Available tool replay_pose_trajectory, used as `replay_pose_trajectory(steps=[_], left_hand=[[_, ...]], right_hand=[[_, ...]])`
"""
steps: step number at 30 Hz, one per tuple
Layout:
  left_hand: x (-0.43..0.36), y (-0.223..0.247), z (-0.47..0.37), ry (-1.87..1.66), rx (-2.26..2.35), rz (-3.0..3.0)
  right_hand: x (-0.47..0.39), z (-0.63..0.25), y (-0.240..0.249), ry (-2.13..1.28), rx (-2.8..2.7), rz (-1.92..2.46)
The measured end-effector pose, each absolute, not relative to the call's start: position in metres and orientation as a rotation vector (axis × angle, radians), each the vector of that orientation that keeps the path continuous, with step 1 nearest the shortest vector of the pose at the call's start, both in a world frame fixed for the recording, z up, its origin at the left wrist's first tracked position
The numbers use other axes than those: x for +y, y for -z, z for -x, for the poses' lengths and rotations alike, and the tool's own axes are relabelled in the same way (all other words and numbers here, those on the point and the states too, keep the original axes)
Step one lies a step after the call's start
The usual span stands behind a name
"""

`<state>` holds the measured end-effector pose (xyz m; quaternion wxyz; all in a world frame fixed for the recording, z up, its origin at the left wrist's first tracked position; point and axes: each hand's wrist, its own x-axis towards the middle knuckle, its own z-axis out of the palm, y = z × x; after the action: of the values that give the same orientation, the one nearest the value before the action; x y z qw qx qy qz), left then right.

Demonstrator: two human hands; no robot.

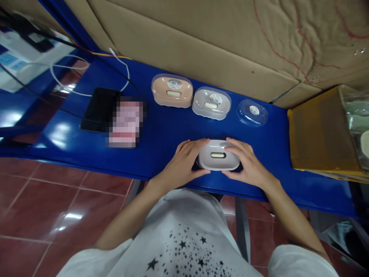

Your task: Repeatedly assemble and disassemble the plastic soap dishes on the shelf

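A pale grey-white soap dish (207, 163) with an oval slot in its middle is at the front edge of the blue table. My left hand (188, 159) grips its left end, thumb at the near side and fingers at the far side. Around the right end my right hand (245, 159) is closed in the same way. Behind it stand a peach soap dish (161, 92) and a whitish soap dish (200, 100), each under a clear lid with a round label. A separate clear lid (245, 113) with a label lies to their right.
On the right is an open cardboard box (315, 134) with plastic-wrapped pieces inside. A black device (99, 109) and a blurred pink item (127, 123) lie on the left of the blue table (170, 127). White cable (127, 71) runs behind them; cardboard (178, 42) lines the back.
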<state>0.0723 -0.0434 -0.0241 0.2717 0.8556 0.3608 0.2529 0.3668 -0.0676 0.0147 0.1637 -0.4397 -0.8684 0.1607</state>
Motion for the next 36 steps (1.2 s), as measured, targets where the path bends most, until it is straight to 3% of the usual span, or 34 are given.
replay_pose_trajectory(steps=[8, 17, 25, 29, 36], left_hand=[[-0.043, 0.022, -0.073, -0.637, 0.980, -2.374], [-0.044, 0.020, -0.074, -0.586, 0.971, -2.408], [-0.044, 0.019, -0.073, -0.605, 0.970, -2.433], [-0.044, 0.018, -0.072, -0.599, 0.964, -2.418], [-0.044, 0.017, -0.072, -0.580, 0.969, -2.429]], right_hand=[[-0.068, -0.366, -0.015, -0.321, -2.546, 1.226], [-0.062, -0.380, -0.014, -0.559, -2.470, 1.261], [-0.002, -0.426, -0.008, -0.034, -2.233, 1.727], [0.013, -0.434, -0.001, 0.049, -2.231, 1.777], [-0.001, -0.440, -0.006, -0.222, -2.249, 1.684]])
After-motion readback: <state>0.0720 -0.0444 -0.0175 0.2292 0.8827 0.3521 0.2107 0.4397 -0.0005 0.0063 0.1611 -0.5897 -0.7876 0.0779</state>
